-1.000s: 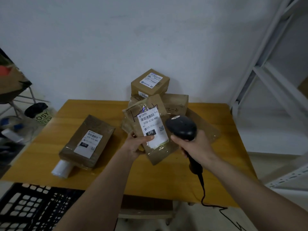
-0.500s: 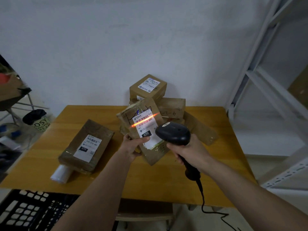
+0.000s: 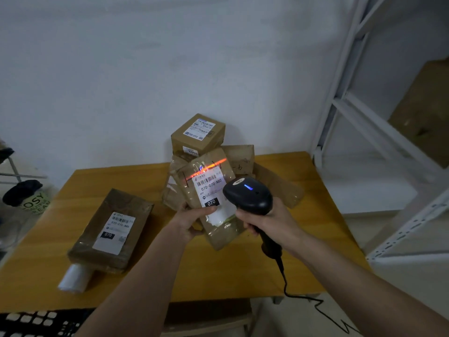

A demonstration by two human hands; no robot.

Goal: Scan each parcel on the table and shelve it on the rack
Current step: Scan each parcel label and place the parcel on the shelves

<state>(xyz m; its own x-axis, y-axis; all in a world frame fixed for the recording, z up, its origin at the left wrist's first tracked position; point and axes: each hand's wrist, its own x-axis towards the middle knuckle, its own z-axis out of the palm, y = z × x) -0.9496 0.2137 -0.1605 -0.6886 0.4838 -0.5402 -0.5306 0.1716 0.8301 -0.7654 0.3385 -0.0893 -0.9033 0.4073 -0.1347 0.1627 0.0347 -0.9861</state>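
Here, the left hand [image 3: 194, 221] grips a labelled parcel [image 3: 211, 198] above the table [image 3: 243, 271], while the right hand [image 3: 269, 223] clasps a scanner [image 3: 247, 197] casting an orange line across the parcel's top.

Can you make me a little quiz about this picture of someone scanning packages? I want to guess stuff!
1. True or false: the right hand holds the black scanner.
2. Where does the scanner's orange line fall on the held parcel?
A. on the black 070 patch
B. near the top edge of the white label, just above the barcode
C. on the table
3. Fill in: the left hand grips the parcel at its ____ end.

Key:
1. True
2. B
3. Lower
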